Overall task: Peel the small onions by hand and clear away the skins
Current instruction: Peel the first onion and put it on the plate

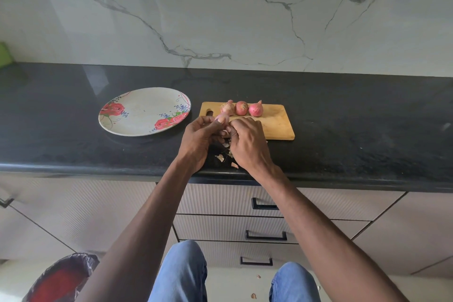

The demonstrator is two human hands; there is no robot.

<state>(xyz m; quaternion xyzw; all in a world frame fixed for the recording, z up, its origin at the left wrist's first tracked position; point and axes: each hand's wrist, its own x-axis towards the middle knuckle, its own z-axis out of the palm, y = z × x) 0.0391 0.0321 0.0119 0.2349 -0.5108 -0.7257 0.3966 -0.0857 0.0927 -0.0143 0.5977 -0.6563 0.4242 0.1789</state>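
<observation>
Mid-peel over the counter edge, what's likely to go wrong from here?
1. Skins pile near the counter's front edge; some scraps already lie on the floor, so more may drop.
2. Both hands, left hand and right hand, work the onion in the air; it could slip and roll off.
3. The three onions sit at the cutting board's far edge and may roll.

Most of the small pale pink onion (221, 118) is hidden inside the curled fingers of the left hand (199, 138) and behind the right hand (246, 141), so how much skin remains on it cannot be told. The right hand's fingertips are tucked out of sight. The hands also cover the near left corner of the rectangular wooden chopping board (277, 122). The red bin lined with a dark bag (61, 277) is cut off by the bottom edge, and a green object (4, 54) by the left edge.
</observation>
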